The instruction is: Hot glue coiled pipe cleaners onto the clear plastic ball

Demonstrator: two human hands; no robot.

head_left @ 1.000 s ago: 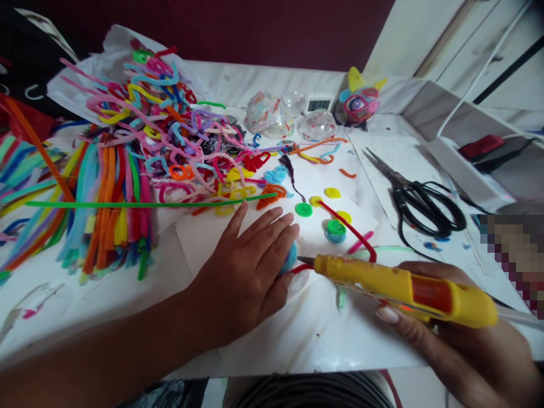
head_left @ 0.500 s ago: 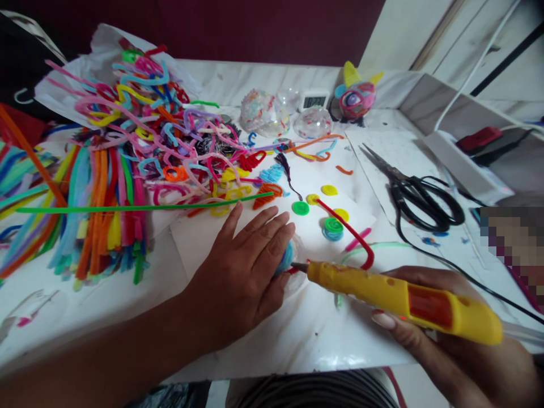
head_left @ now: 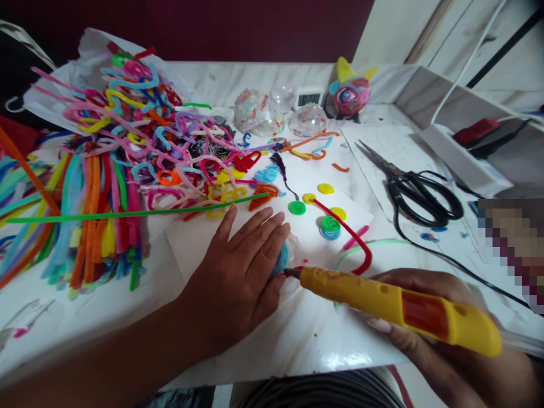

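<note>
My left hand (head_left: 244, 260) lies palm down over a clear plastic dome (head_left: 296, 250), its fingers laid across and holding it against the table. Part of a blue pipe-cleaner coil (head_left: 282, 259) shows on the dome beside the index finger; the palm hides the rest. My right hand (head_left: 429, 317) is wrapped round a yellow hot glue gun (head_left: 378, 300) with a red window. The gun's dark nozzle points left and meets the lower edge of the blue coil, near a bit of red. A long green pipe cleaner (head_left: 140, 212) stretches leftward beyond my left fingertips.
Bundled and bent pipe cleaners (head_left: 97, 221) fill the left side. Green (head_left: 297, 207) and yellow coils (head_left: 326, 188) lie ahead, with a red pipe cleaner (head_left: 361, 243). Black scissors (head_left: 419, 195) and a cable (head_left: 459, 263) lie right. Clear domes (head_left: 308, 120), a clock (head_left: 309, 97) and a decorated ball (head_left: 352, 96) stand behind.
The glue gun's nozzle has shifted slightly left and down along the coil's edge. My left hand stays on the dome; the whole view has shifted a little.
</note>
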